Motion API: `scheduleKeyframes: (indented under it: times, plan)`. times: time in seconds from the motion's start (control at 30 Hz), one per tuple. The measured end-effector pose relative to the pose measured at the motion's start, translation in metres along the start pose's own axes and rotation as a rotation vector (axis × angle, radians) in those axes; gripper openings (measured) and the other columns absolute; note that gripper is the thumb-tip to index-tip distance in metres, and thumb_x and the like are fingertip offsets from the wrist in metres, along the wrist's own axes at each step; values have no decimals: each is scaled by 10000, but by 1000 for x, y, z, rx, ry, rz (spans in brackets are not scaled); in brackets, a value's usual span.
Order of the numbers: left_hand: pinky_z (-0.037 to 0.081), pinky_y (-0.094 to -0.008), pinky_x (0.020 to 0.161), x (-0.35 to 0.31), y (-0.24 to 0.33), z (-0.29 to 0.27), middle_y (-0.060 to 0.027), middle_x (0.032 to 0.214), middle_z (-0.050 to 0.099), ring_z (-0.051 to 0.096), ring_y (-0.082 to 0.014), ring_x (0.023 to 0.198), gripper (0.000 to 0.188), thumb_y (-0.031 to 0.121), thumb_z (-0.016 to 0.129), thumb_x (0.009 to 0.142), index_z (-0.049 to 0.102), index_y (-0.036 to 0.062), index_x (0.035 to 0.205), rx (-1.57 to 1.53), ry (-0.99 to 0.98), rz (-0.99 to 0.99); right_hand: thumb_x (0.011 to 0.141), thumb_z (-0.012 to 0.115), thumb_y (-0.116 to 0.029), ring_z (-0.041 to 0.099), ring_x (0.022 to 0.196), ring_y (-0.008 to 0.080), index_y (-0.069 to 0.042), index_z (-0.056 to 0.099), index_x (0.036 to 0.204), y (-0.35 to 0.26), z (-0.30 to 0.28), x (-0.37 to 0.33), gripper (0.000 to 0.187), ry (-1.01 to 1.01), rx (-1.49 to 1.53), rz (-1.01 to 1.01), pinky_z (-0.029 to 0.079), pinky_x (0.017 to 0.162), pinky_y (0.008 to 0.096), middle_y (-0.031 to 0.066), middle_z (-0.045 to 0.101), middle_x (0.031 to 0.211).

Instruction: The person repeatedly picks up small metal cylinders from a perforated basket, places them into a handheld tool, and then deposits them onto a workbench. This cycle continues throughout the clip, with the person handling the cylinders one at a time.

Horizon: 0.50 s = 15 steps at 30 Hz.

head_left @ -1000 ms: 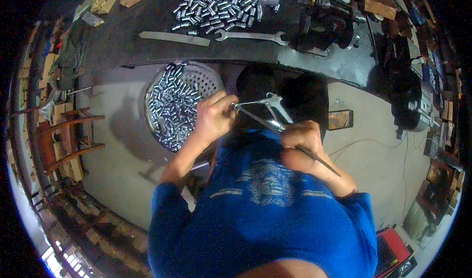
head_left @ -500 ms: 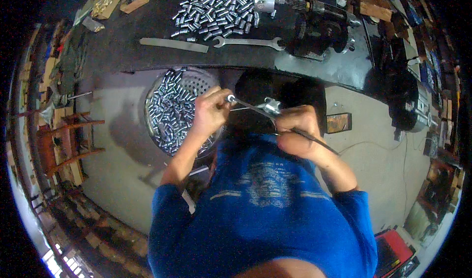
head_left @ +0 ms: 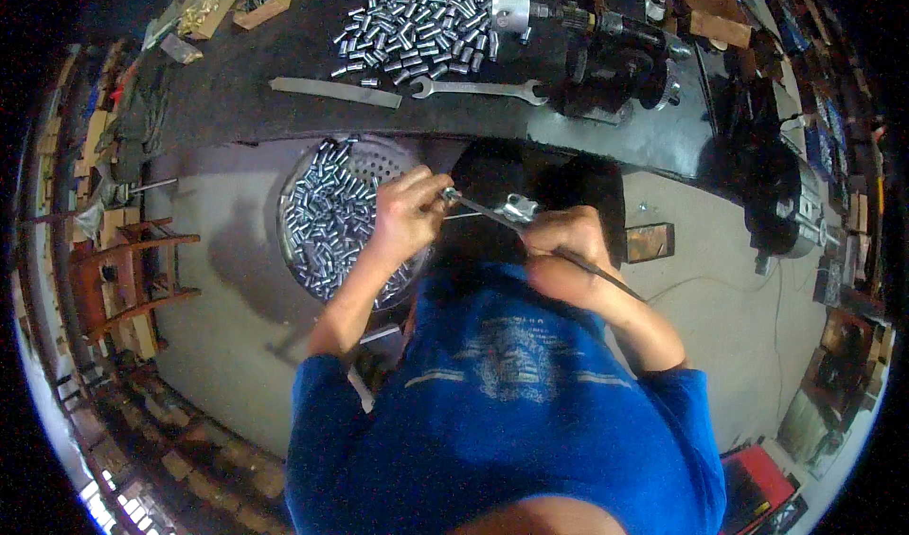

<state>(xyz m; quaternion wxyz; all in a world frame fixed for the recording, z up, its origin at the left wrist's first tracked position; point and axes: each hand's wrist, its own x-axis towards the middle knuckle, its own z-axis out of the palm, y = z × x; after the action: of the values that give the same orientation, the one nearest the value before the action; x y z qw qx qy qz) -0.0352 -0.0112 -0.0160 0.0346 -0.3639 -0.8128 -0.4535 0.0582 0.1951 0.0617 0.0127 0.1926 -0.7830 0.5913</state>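
My left hand (head_left: 411, 215) is closed, pinching a small shiny metal sleeve (head_left: 449, 194) at its fingertips. Closed around a long, thin, dark file (head_left: 492, 216) is my right hand (head_left: 566, 240). The file slants from the sleeve's end, past my right hand, toward my right forearm; how far its tip goes into the sleeve cannot be made out. Behind and left of my left hand, a round perforated metal basin (head_left: 379, 164) holds a heap of similar sleeves (head_left: 327, 215). A silvery metal fitting (head_left: 517, 206) shows just beyond the file, partly hidden.
Across the dark workbench (head_left: 227, 109) lie a pile of metal sleeves (head_left: 417, 33), a flat metal strip (head_left: 336, 91) and a double open-ended wrench (head_left: 478, 89). A machine with a silver cylindrical head (head_left: 511, 8) stands at the bench's right. A brown chair (head_left: 133, 268) is at left.
My right hand has shifted slightly left, toward my left hand, with the file. The sleeve's bright end has turned a little at my left fingertips.
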Motion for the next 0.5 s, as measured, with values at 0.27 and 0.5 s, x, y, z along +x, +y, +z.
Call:
scheduleKeyframes:
  times: [0.27, 0.5]
  plan:
    - [469, -310, 541, 2, 12, 23, -106, 664, 546, 583, -244, 593, 229, -35, 622, 588, 600, -12, 815, -41, -80, 124, 628, 566, -84, 454, 440, 318, -24, 393, 520, 41, 30, 14, 213, 91, -93, 19, 325, 426, 385, 156, 397, 477]
    - [364, -267, 467, 13, -33, -9, -61, 575, 502, 434, -122, 478, 178, 37, 702, 647, 630, -14, 802, 87, 105, -201, 555, 559, -133, 359, 418, 218, -40, 327, 481, 8, -11, -34, 261, 245, -139, 161, 259, 423, 347, 89, 322, 466]
